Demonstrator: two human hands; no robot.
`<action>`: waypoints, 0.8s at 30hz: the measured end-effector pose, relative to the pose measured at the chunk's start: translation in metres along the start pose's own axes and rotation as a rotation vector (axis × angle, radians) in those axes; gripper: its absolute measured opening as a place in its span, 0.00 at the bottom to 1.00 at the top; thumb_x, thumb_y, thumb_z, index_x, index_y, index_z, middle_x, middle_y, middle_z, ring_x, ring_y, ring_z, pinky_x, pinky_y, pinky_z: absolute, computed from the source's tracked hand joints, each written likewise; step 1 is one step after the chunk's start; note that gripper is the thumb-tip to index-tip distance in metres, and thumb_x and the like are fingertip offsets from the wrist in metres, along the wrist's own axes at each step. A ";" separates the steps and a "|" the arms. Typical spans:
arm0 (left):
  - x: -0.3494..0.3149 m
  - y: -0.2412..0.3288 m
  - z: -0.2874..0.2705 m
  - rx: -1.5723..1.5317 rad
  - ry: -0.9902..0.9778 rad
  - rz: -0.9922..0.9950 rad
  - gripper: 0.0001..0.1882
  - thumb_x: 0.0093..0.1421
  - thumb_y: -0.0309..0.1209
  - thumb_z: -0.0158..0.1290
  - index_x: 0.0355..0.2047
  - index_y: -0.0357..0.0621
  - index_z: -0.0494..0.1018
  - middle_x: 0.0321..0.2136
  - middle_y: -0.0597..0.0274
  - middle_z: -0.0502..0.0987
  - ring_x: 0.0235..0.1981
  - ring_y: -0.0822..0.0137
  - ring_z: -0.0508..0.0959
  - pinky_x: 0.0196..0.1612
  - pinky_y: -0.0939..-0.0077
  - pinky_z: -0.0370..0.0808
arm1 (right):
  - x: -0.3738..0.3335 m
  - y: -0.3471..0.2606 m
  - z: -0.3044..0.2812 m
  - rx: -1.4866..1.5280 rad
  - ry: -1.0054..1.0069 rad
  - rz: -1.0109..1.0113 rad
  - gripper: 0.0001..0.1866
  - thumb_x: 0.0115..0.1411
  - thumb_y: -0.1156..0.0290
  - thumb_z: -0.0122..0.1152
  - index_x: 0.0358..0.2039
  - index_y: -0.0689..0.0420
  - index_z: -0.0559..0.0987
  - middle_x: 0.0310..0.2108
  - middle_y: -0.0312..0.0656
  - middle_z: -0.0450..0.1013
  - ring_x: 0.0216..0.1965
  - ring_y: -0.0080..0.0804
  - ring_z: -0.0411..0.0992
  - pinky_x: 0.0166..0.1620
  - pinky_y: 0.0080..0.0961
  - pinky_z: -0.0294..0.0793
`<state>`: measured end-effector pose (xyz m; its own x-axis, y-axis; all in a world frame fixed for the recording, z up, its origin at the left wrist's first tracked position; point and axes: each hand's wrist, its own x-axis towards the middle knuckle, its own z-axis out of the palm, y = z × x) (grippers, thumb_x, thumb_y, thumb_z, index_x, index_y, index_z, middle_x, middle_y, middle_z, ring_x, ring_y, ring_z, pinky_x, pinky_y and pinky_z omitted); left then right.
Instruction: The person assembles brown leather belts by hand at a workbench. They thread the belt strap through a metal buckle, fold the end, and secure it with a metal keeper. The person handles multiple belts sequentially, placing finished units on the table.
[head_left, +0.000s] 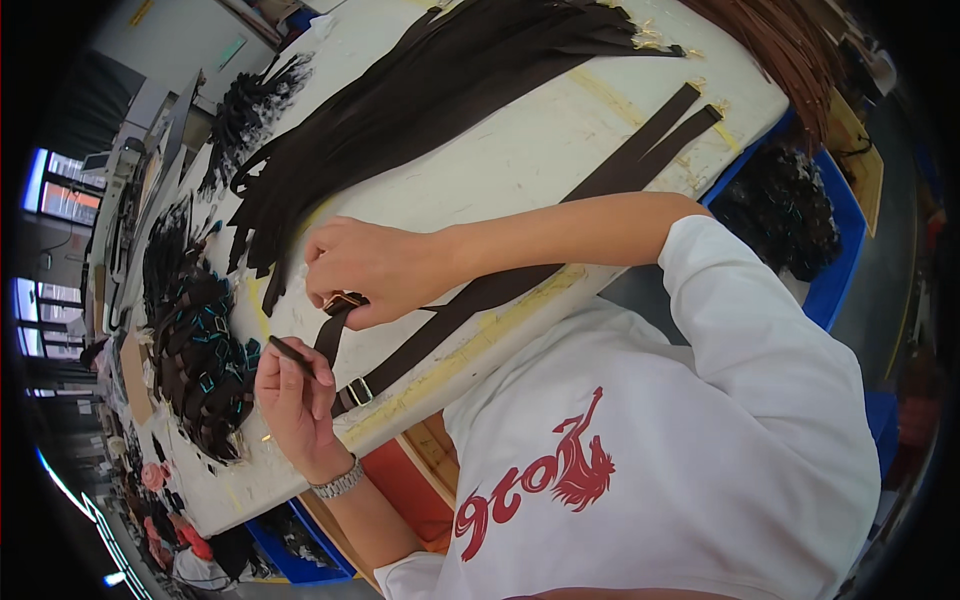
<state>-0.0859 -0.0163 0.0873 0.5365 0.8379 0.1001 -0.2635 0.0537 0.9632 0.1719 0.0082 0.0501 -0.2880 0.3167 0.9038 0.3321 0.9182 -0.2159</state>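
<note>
A dark brown strap [425, 340] runs along the near edge of the white table. Its far end carries gold-coloured clips [712, 104], and a metal slider buckle [357, 391] sits on it near my left hand [298, 400]. The left fingers are closed in a pinch on a dark strap end [290, 355] that sticks out beyond them. Just above, my right hand [370, 270] is closed around a small gold-edged buckle [346, 300], with a strap loop hanging from it toward the left hand. The right palm and part of the buckle are hidden.
A long heap of dark straps [450, 110] covers the far side of the white table [480, 205]. To the left lies a pile of short strap pieces [205, 350] with turquoise-edged metal parts. Blue bins [848, 235] of dark material flank the table, and brown strips [790, 50] hang at upper right.
</note>
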 end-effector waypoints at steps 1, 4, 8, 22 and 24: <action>-0.001 0.001 -0.001 0.060 0.000 -0.048 0.11 0.76 0.32 0.53 0.45 0.33 0.74 0.27 0.54 0.79 0.12 0.84 0.58 0.16 0.89 0.52 | 0.000 -0.002 0.001 0.080 -0.198 0.208 0.14 0.53 0.65 0.76 0.34 0.56 0.80 0.27 0.39 0.77 0.30 0.43 0.74 0.37 0.36 0.72; -0.006 0.005 0.015 0.380 0.123 -0.123 0.09 0.73 0.29 0.56 0.42 0.33 0.79 0.22 0.62 0.79 0.13 0.85 0.60 0.16 0.88 0.52 | 0.000 -0.006 0.001 0.303 -0.577 0.683 0.16 0.54 0.63 0.76 0.36 0.57 0.80 0.28 0.39 0.76 0.32 0.36 0.72 0.38 0.32 0.69; -0.006 -0.002 0.019 0.566 0.214 -0.150 0.07 0.71 0.27 0.59 0.41 0.34 0.81 0.22 0.66 0.80 0.13 0.87 0.62 0.16 0.88 0.52 | 0.004 0.021 0.000 0.652 -0.737 0.868 0.22 0.55 0.57 0.78 0.41 0.58 0.79 0.29 0.35 0.75 0.32 0.26 0.69 0.36 0.30 0.66; -0.015 0.001 0.024 0.426 0.213 -0.176 0.08 0.70 0.27 0.59 0.41 0.33 0.81 0.24 0.63 0.81 0.17 0.80 0.72 0.21 0.85 0.65 | 0.029 0.012 -0.021 1.016 -0.957 0.947 0.16 0.59 0.74 0.73 0.45 0.64 0.79 0.34 0.42 0.85 0.28 0.19 0.75 0.31 0.19 0.73; -0.016 0.001 0.026 0.453 0.239 -0.169 0.08 0.70 0.29 0.59 0.40 0.35 0.80 0.24 0.64 0.80 0.17 0.80 0.71 0.21 0.85 0.65 | 0.024 0.014 -0.019 1.095 -1.007 0.886 0.13 0.64 0.71 0.68 0.47 0.62 0.81 0.37 0.39 0.86 0.28 0.17 0.72 0.30 0.18 0.70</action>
<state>-0.0741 -0.0442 0.0934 0.3306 0.9408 -0.0745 0.2109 0.0033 0.9775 0.1869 0.0242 0.0760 -0.9143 0.3943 -0.0927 0.0944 -0.0152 -0.9954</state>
